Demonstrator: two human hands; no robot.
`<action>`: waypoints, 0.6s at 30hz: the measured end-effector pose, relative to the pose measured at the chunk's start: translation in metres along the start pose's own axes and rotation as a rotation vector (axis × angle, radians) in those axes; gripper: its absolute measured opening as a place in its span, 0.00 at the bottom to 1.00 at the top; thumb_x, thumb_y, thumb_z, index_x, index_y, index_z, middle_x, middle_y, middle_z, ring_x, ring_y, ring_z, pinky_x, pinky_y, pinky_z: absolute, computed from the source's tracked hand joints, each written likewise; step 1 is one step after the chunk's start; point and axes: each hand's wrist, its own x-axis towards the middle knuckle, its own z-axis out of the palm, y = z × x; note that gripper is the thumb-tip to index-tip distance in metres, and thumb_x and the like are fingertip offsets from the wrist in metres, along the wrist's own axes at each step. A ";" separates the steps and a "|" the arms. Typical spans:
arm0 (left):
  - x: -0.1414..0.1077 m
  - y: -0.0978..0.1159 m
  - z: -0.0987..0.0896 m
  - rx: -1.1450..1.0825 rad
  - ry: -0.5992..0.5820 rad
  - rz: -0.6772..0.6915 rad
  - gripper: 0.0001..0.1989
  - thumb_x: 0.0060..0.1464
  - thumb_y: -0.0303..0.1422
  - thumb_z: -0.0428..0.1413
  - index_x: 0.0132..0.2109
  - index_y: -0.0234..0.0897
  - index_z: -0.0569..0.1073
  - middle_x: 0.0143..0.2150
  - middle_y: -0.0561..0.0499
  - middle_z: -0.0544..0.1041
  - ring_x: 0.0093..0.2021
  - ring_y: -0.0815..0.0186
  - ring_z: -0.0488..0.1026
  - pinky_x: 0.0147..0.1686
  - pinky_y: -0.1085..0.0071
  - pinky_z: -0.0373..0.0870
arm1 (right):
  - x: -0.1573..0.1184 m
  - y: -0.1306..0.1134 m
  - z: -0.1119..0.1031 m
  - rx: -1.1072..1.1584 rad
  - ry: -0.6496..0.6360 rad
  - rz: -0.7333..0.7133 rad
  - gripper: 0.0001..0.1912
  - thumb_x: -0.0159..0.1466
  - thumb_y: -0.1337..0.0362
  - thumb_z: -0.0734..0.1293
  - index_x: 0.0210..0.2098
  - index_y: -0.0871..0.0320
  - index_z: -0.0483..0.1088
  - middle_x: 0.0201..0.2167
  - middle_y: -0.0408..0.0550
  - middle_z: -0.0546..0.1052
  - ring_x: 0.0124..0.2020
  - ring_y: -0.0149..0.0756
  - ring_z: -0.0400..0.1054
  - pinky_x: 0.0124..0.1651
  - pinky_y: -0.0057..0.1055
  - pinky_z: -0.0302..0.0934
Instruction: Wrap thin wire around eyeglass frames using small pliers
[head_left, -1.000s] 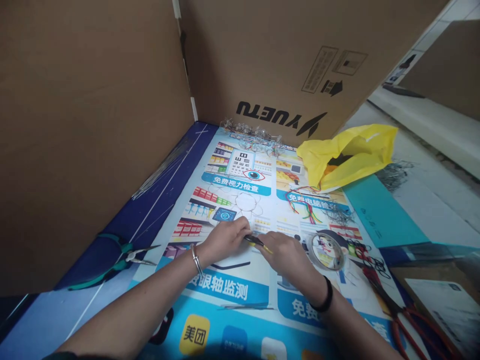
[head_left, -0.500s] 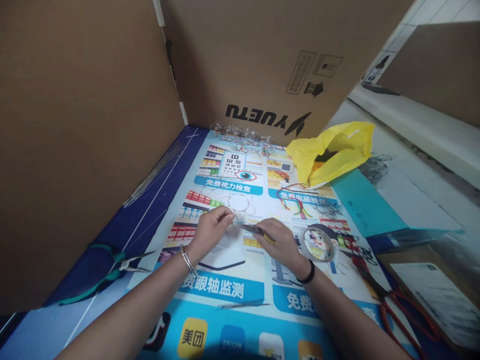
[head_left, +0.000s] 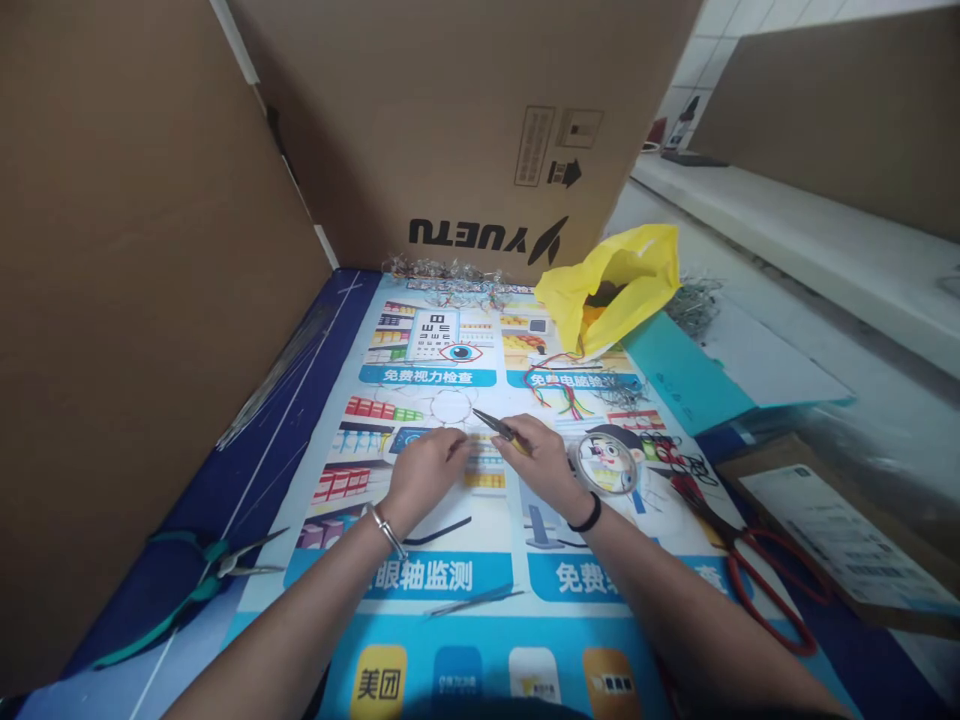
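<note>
My right hand [head_left: 538, 460] is closed around small pliers [head_left: 501, 430] with yellow handles, their dark jaws pointing up and left. To its left, my left hand [head_left: 427, 475] has its fingers pinched together; whatever is between them is too small to make out. Just beyond both hands, a thin wire piece with round loops [head_left: 451, 407] lies on the printed poster [head_left: 480, 515]. The tips of the pliers are near the right side of that wire piece.
Green-handled pliers [head_left: 214, 560] lie at left, near long wires [head_left: 277, 375]. Right of my hands are a tape roll [head_left: 606, 463], red scissors [head_left: 750, 545] and a yellow bag [head_left: 637, 290]. Cardboard walls [head_left: 450, 120] stand behind and at left. Wire pieces [head_left: 450, 280] lie at the back.
The view has shifted to the right. The pliers have turned so their jaws point more upward, away from my left fingers. My left hand's fingertips have turned inward and lower.
</note>
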 end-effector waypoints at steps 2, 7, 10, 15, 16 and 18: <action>-0.003 -0.004 -0.012 0.132 0.012 0.032 0.09 0.58 0.34 0.48 0.39 0.40 0.72 0.39 0.50 0.76 0.38 0.64 0.72 0.33 0.72 0.61 | 0.000 0.001 0.000 0.002 0.015 0.018 0.08 0.59 0.62 0.65 0.37 0.56 0.70 0.29 0.45 0.71 0.29 0.33 0.65 0.33 0.30 0.61; -0.009 -0.016 -0.032 0.411 -0.077 0.016 0.06 0.57 0.34 0.49 0.36 0.39 0.69 0.38 0.50 0.73 0.34 0.63 0.71 0.26 0.72 0.57 | 0.000 0.003 0.000 0.007 0.009 0.043 0.08 0.58 0.61 0.65 0.36 0.56 0.70 0.29 0.45 0.72 0.30 0.33 0.65 0.34 0.30 0.61; -0.010 -0.019 -0.030 0.492 -0.110 0.028 0.05 0.57 0.34 0.50 0.36 0.39 0.68 0.38 0.50 0.73 0.34 0.63 0.72 0.26 0.72 0.57 | 0.001 0.002 -0.001 0.009 -0.006 0.056 0.08 0.58 0.61 0.65 0.36 0.56 0.70 0.29 0.45 0.72 0.30 0.33 0.65 0.34 0.31 0.61; -0.011 -0.016 -0.022 0.549 -0.105 0.056 0.06 0.58 0.33 0.48 0.37 0.37 0.68 0.37 0.48 0.73 0.35 0.61 0.72 0.27 0.70 0.60 | 0.001 0.000 -0.002 0.010 -0.023 0.077 0.08 0.59 0.60 0.64 0.36 0.56 0.70 0.30 0.46 0.72 0.30 0.33 0.65 0.34 0.30 0.61; -0.011 -0.016 -0.021 0.561 -0.103 0.065 0.07 0.59 0.32 0.47 0.37 0.36 0.68 0.37 0.47 0.73 0.35 0.60 0.72 0.27 0.70 0.61 | 0.001 0.000 -0.002 0.010 -0.024 0.080 0.08 0.59 0.60 0.64 0.36 0.56 0.70 0.30 0.45 0.72 0.30 0.33 0.65 0.34 0.30 0.61; -0.013 -0.015 -0.019 0.591 -0.097 0.082 0.08 0.59 0.30 0.45 0.38 0.35 0.68 0.36 0.45 0.72 0.34 0.59 0.72 0.27 0.69 0.62 | 0.001 0.001 -0.002 0.007 -0.023 0.084 0.08 0.59 0.60 0.64 0.36 0.56 0.70 0.29 0.45 0.72 0.30 0.33 0.65 0.34 0.31 0.61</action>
